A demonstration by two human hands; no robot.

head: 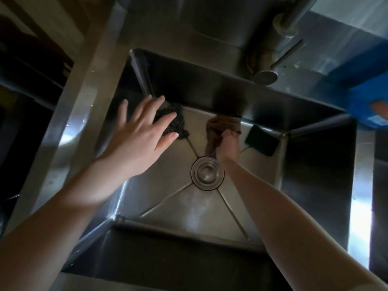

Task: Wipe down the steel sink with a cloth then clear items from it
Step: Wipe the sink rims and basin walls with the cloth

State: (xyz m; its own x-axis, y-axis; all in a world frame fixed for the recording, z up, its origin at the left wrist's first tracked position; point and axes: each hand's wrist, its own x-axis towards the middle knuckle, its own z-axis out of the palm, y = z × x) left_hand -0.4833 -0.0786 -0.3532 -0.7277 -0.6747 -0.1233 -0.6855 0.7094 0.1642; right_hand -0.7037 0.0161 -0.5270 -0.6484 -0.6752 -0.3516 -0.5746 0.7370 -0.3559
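The steel sink (315,169) was deep and square, with four creases in its floor running to the round drain (207,172). Just beyond the drain, the right hand (227,148) gripped a bunched brown cloth (214,131), its fingers hidden in the folds. The left hand (138,133) was spread over a black scourer (177,122) in the far left corner, hiding part of it; contact was unclear. A dark pad (262,141) lay far right, blurred.

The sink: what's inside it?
A black scrubber, a dark green pad, the round drain and a brown cloth held by the right grip. The left grip covers part of the scrubber; the cloth hides the floor beneath it.
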